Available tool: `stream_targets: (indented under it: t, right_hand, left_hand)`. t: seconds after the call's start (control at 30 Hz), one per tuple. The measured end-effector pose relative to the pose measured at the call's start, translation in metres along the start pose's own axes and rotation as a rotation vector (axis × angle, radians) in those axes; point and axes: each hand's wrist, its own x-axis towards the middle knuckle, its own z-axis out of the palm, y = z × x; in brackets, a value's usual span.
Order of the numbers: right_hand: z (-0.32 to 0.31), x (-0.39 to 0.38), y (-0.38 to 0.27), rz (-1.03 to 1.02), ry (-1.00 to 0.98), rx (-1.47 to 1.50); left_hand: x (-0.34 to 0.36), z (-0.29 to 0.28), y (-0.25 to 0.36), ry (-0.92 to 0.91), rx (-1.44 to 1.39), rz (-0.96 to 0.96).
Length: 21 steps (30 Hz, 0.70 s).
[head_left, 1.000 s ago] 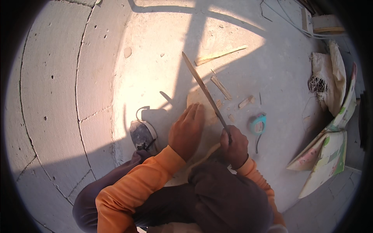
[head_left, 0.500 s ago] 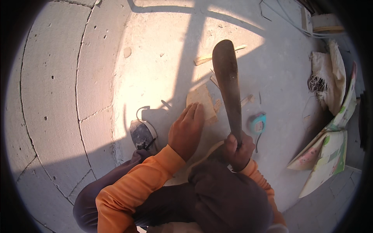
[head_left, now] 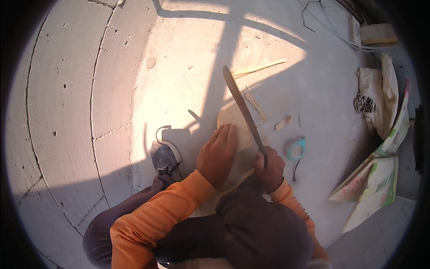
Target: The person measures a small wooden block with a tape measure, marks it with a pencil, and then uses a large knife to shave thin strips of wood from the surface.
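Observation:
My right hand (head_left: 269, 169) is wrapped round the lower end of a machete (head_left: 242, 104). Its long dark blade points up and leans left, turned nearly edge-on, and its handle is mostly hidden in my fist. Beside the blade, my left hand (head_left: 218, 152) holds a flat tan wooden board (head_left: 229, 114), its fingers together over the surface and the thumb hidden. The blade overlaps the board's right side; I cannot tell whether they touch.
A teal tape measure (head_left: 296, 149) lies right of my right hand. Wood strips (head_left: 256, 106) and a longer splinter (head_left: 264, 67) lie beyond. My shoe (head_left: 165, 157) is at left by the block wall (head_left: 62, 112). A torn sack (head_left: 374, 98) and patterned sheet (head_left: 374, 179) stand right.
The machete has swung left and turned from its broad side to nearly edge-on. My right hand has shifted slightly left and up. My left hand stays on the board.

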Motion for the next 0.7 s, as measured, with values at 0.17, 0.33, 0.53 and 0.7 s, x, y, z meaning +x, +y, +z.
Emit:
stream_targets:
  t: [0.17, 0.33, 0.53, 0.7]
  right_hand:
    - [0.000, -0.014, 0.008, 0.055, 0.008, 0.068]
    - [0.007, -0.006, 0.008, -0.011, 0.021, -0.010]
    - [0.011, -0.006, 0.008, -0.002, -0.007, -0.014]
    - [0.001, -0.004, -0.003, 0.048, 0.016, 0.026]
  left_hand:
    - [-0.003, -0.001, 0.003, -0.004, -0.080, -0.059]
    - [-0.003, 0.000, 0.001, 0.023, -0.085, -0.041]
    - [0.000, -0.004, -0.002, 0.003, -0.122, -0.048]
    - [0.005, -0.008, -0.004, -0.038, -0.105, -0.107]
